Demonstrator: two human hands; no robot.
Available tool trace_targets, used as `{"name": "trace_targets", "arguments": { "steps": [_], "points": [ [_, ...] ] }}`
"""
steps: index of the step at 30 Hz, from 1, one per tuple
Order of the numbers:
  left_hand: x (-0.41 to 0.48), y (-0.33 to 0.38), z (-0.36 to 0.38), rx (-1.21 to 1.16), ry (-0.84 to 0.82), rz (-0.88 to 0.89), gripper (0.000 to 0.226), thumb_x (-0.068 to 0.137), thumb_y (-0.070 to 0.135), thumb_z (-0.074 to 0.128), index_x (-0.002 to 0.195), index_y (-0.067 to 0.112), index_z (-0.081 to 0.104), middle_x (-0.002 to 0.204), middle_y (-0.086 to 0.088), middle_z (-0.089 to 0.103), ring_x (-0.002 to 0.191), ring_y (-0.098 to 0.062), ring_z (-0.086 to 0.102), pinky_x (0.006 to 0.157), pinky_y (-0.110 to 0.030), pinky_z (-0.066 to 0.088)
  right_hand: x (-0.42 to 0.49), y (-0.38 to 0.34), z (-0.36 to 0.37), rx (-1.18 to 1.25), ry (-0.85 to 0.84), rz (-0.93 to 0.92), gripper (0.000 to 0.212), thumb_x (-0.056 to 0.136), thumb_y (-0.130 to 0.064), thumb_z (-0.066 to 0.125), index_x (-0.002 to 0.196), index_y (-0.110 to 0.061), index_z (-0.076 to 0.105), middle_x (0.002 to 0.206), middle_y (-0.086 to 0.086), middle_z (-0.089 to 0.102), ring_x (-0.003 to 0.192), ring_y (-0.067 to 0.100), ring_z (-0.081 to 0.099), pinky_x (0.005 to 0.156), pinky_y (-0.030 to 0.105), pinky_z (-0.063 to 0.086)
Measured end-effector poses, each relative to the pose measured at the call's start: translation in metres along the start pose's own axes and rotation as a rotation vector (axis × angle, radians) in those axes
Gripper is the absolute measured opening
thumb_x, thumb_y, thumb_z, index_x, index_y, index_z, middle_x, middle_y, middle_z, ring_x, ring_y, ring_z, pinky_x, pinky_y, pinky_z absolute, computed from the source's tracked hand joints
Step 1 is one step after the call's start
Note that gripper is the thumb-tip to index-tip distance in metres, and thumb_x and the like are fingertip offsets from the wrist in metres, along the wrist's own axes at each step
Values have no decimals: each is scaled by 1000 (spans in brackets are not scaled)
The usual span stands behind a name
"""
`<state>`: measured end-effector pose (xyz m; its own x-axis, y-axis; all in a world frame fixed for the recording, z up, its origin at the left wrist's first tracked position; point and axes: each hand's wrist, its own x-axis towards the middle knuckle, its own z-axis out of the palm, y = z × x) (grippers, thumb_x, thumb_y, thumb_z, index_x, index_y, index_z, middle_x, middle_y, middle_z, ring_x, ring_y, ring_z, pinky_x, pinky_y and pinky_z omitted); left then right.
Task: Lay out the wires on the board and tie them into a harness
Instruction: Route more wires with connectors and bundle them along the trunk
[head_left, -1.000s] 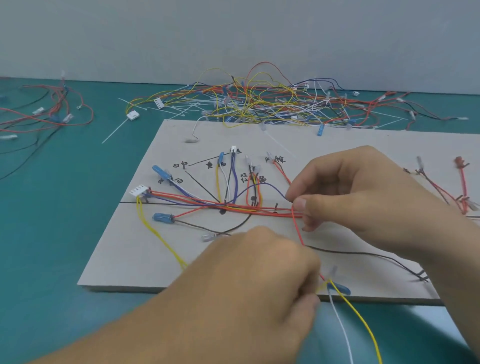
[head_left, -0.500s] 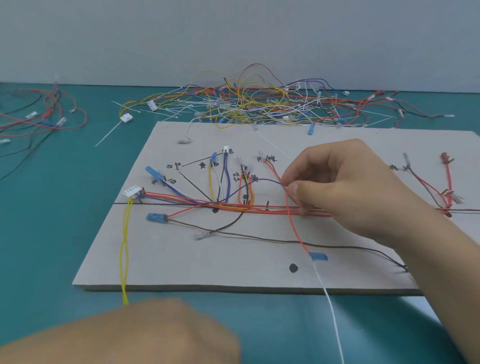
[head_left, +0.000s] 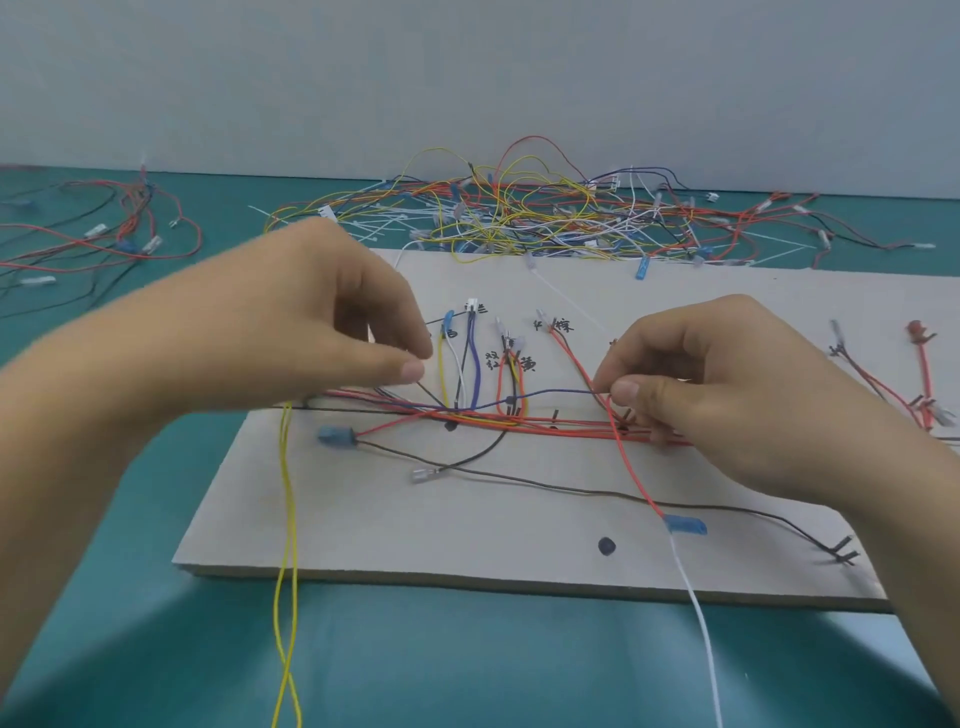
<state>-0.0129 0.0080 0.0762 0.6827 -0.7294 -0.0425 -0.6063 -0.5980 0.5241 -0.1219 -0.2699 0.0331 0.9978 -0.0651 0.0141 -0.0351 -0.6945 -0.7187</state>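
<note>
Here the right hand (head_left: 727, 395) pinches the thin red wire (head_left: 635, 467) where it crosses the red wire bundle (head_left: 571, 432) on the flat grey cardboard board (head_left: 363, 519), and should lay it taut along that bundle; the left hand (head_left: 311, 332) has curled fingers (head_left: 410, 370) nearly meeting, grip unclear.

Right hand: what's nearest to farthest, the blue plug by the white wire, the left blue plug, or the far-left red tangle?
1. Blue plug by the white wire, near the right hand.
2. Left blue plug, board's left side.
3. Red tangle, far-left table.
</note>
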Motion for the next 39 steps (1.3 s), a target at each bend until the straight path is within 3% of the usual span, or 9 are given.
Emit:
{"name": "trace_targets", "arguments": {
  "steps": [4, 7, 15, 19, 23, 26, 31, 35, 39],
  "points": [
    [28, -22, 14, 79, -52, -30, 8, 74, 49, 83, 81, 48, 78, 64, 7, 69, 54, -8, 55, 52, -27, 42, -1, 1, -1, -29, -11, -5, 26, 93, -13, 68, 86, -37, 74, 68, 1, 72, 62, 19, 67, 66, 48, 60],
    [25, -22, 32, 40, -68, 16, 6, 77, 49, 83, 81, 49, 78, 65, 6, 71, 57, -14, 59, 54, -30, 47, -2, 0, -2, -58, -12, -15, 26, 93, -15, 69, 86, -40, 73, 67, -4, 71, 59, 13, 64, 66, 45, 60],
    [34, -23, 41, -59, -29, 7, 11, 76, 33, 88, 73, 35, 78, 64, 11, 71, 54, -5, 59, 49, -17, 43, -6, -4, -3, -74, 2, -59, 25, 91, -18, 70, 89, -43, 71, 70, -10, 72, 63, 11, 66, 69, 43, 60],
    [34, -23, 43, -77, 15, -15, 14, 74, 31, 90, 77, 36, 77, 66, 12, 72, 54, -8, 60, 54, -31, 49, -7, -5, -1, -45, 83, -120, 22, 89, -14, 72, 81, -34, 75, 68, -11, 72, 61, 10, 65, 60, 27, 55],
    [34, -22, 49, -48, 10, -16, 16, 79, 23, 87, 75, 34, 75, 60, 5, 64, 49, -7, 52, 51, -23, 42, -1, -6, 2, 37, 178, -144, 26, 88, -6, 73, 79, -30, 76, 65, -8, 70, 57, 10, 65, 55, 22, 52],
    [34, -19, 50, -23, 1, -46, 17, 80, 20, 86, 75, 31, 75, 59, 10, 63, 50, -5, 52, 48, -16, 40, 6, -4, 1, 64, 191, -121, 23, 88, -4, 73, 80, -26, 75, 70, -7, 73, 55, 7, 63, 54, 19, 52],
    [34, -15, 54, 35, 24, -86, 19, 80, 17, 86, 73, 29, 73, 65, 17, 64, 58, 2, 55, 49, -14, 37, 21, -13, -3, -116, 176, -87, 19, 90, -12, 73, 78, -27, 74, 69, -17, 70, 63, 2, 63, 56, 18, 45],
    [32, -11, 56, -18, 88, -115, 37, 73, 11, 90, 81, 30, 59, 79, 27, 66, 57, 3, 56, 50, -14, 37, 46, -29, -6, -295, 154, -80, 12, 88, -17, 72, 80, -26, 73, 69, -9, 71, 66, 3, 60, 51, 5, 35],
    [28, -10, 56, -35, 174, -192, 63, 61, 26, 98, 94, 39, 46, 92, 38, 59, 70, 8, 55, 57, -28, 38, 78, -45, 3, -379, 142, -96, 12, 87, -14, 68, 82, -23, 73, 74, -8, 69, 68, 1, 60, 52, 8, 38]
  ]
}}
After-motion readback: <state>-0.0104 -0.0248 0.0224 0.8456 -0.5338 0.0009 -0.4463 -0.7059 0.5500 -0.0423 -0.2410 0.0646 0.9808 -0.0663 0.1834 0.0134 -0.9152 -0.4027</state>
